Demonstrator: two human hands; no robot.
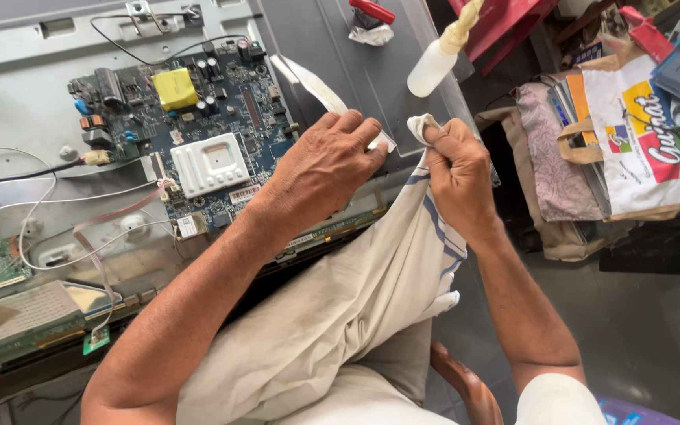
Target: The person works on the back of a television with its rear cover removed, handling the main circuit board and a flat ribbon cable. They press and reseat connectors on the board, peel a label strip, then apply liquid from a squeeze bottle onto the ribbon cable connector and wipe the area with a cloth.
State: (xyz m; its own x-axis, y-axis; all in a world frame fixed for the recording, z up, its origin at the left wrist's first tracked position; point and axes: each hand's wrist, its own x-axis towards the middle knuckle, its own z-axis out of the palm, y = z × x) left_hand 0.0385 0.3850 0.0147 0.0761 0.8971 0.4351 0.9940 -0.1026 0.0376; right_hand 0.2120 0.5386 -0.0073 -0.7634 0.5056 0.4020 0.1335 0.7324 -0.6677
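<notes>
White cloth [403, 260] with blue stripes is bunched in the clenched fingers of the right hand [456, 175]. The left hand [320, 169] pinches a flat white ribbon cable [312, 83] just beside it, above the circuit board [198, 134].

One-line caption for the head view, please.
Left hand holds a flat white ribbon cable while the right hand pinches a white cloth beside an opened circuit board.

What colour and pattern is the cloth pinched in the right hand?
Off-white cloth with blue stripes, clearest in the head view below the right hand.
</notes>
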